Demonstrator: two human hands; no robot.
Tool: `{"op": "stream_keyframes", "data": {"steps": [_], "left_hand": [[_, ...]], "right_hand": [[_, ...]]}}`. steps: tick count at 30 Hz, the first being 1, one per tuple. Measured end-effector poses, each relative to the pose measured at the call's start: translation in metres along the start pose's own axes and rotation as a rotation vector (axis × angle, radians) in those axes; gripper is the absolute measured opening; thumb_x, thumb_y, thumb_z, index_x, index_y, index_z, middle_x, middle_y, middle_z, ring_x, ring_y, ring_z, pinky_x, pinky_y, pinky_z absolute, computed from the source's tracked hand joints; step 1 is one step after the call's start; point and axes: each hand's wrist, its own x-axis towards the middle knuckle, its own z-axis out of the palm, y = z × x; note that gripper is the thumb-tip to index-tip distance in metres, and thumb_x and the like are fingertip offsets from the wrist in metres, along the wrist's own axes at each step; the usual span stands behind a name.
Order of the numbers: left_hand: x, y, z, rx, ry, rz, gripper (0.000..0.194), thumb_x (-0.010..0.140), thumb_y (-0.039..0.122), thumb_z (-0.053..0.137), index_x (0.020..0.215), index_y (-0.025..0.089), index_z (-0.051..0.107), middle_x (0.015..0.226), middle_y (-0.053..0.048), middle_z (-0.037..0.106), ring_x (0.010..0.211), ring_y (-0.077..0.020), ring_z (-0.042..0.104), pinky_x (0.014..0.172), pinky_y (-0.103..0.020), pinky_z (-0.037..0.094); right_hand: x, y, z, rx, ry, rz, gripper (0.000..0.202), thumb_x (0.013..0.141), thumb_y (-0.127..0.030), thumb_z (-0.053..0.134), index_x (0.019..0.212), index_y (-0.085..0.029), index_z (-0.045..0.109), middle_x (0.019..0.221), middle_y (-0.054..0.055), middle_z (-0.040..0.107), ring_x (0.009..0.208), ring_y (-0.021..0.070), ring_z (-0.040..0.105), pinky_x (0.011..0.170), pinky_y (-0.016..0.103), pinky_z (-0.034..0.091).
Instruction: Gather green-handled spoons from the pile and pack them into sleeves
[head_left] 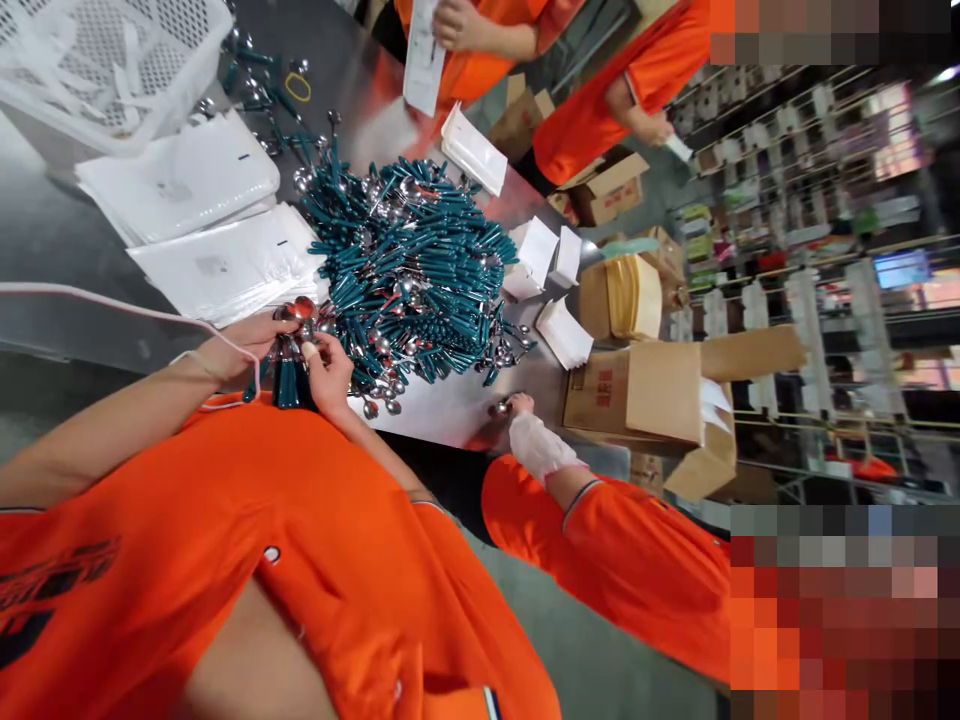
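A large heap of teal-handled spoons (pixel 420 260) covers the middle of the metal table. At its near left edge, my left hand (pixel 251 338) pinches several spoons by their bowls, and their teal handles (pixel 289 382) hang down in front of my orange shirt. My right hand (pixel 328 372) is closed at the other side of the same bunch, thumb and fingers against the spoon bowls. Just beyond my left hand lie two stacks of white plastic bags (pixel 225 262), one partly behind the other.
A white perforated basket (pixel 142 75) stands at the upper left. A pale cord (pixel 112 297) crosses to my left wrist. Right of the heap are white packets (pixel 564 333) and an open cardboard box (pixel 634 395). A co-worker's gloved hand (pixel 525 420) touches the table; other people stand across.
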Motion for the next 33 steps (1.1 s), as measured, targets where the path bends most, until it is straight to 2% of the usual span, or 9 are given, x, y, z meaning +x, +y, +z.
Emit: {"op": "stream_keyframes", "data": {"steps": [3,5,9,16,22,24,27,30,33], "left_hand": [[0.001,0.0,0.0,0.003,-0.022,-0.001,0.02,0.094,0.003,0.08,0.11,0.014,0.075,0.079,-0.005,0.075,0.066,-0.018,0.069,0.067,-0.028,0.062],[-0.001,-0.001,0.004,-0.037,-0.015,0.025,0.011,0.106,0.024,0.079,0.109,0.014,0.076,0.078,-0.005,0.075,0.067,-0.0179,0.068,0.067,-0.028,0.061],[-0.002,-0.003,0.009,-0.072,-0.036,0.042,0.051,0.116,0.062,0.062,0.106,0.015,0.078,0.083,-0.009,0.078,0.077,-0.0217,0.073,0.071,-0.03,0.063],[-0.004,-0.005,0.005,-0.053,-0.13,0.042,0.03,0.108,0.039,0.08,0.121,0.012,0.081,0.101,-0.013,0.085,0.106,-0.0262,0.081,0.089,-0.032,0.064],[-0.01,0.009,0.012,0.125,-0.063,-0.009,0.032,0.083,-0.002,0.09,0.106,0.013,0.074,0.096,-0.01,0.084,0.073,-0.0209,0.077,0.071,-0.032,0.065],[-0.011,0.014,0.017,0.149,-0.021,-0.018,0.029,0.087,-0.003,0.086,0.102,0.015,0.069,0.093,-0.009,0.083,0.069,-0.021,0.076,0.068,-0.032,0.064],[-0.011,0.025,0.021,0.102,0.039,0.017,0.015,0.1,0.002,0.074,0.104,0.015,0.067,0.084,-0.007,0.078,0.071,-0.0222,0.077,0.069,-0.034,0.064],[-0.01,0.045,0.018,0.011,0.115,0.116,0.014,0.107,0.003,0.063,0.115,0.013,0.067,0.084,-0.005,0.076,0.075,-0.0186,0.076,0.072,-0.03,0.065],[-0.01,0.067,0.02,-0.131,0.149,0.255,0.026,0.112,0.004,0.056,0.136,0.013,0.064,0.085,-0.001,0.076,0.073,-0.0132,0.069,0.073,-0.023,0.062]], "right_hand": [[0.0,0.002,0.001,0.007,-0.005,-0.032,0.02,0.097,-0.008,0.072,0.114,-0.019,0.074,0.095,-0.003,0.078,0.089,0.0147,0.066,0.095,0.024,0.057],[0.0,0.004,0.001,-0.05,0.004,-0.094,0.016,0.094,-0.01,0.074,0.106,-0.021,0.077,0.101,-0.001,0.08,0.095,0.016,0.069,0.101,0.026,0.057],[0.004,0.008,-0.001,-0.213,-0.015,-0.186,0.006,0.094,-0.022,0.081,0.09,-0.025,0.077,0.103,0.002,0.077,0.102,0.0202,0.072,0.106,0.03,0.058],[0.016,0.018,-0.008,-0.339,-0.045,-0.19,0.015,0.11,-0.029,0.062,0.099,-0.023,0.07,0.102,0.006,0.068,0.11,0.025,0.066,0.112,0.039,0.057],[0.019,0.017,-0.008,-0.524,-0.183,-0.164,0.013,0.099,-0.007,0.07,0.105,-0.018,0.074,0.105,0.009,0.069,0.101,0.0261,0.066,0.108,0.041,0.058],[0.026,0.008,-0.016,-0.478,-0.261,-0.155,0.017,0.093,-0.003,0.072,0.089,-0.02,0.074,0.094,0.005,0.071,0.098,0.0243,0.066,0.105,0.037,0.058],[0.042,-0.012,-0.047,-0.385,-0.3,-0.161,0.022,0.1,-0.019,0.075,0.079,-0.021,0.073,0.08,0.002,0.07,0.091,0.0213,0.067,0.098,0.033,0.057],[0.055,-0.029,-0.083,-0.26,-0.097,-0.164,0.034,0.11,-0.04,0.061,0.088,-0.02,0.076,0.086,0.004,0.075,0.092,0.0208,0.069,0.091,0.033,0.056],[0.054,-0.035,-0.094,-0.014,0.185,-0.156,0.033,0.109,-0.044,0.054,0.098,-0.02,0.073,0.089,0.006,0.074,0.085,0.0193,0.068,0.082,0.031,0.056]]}}
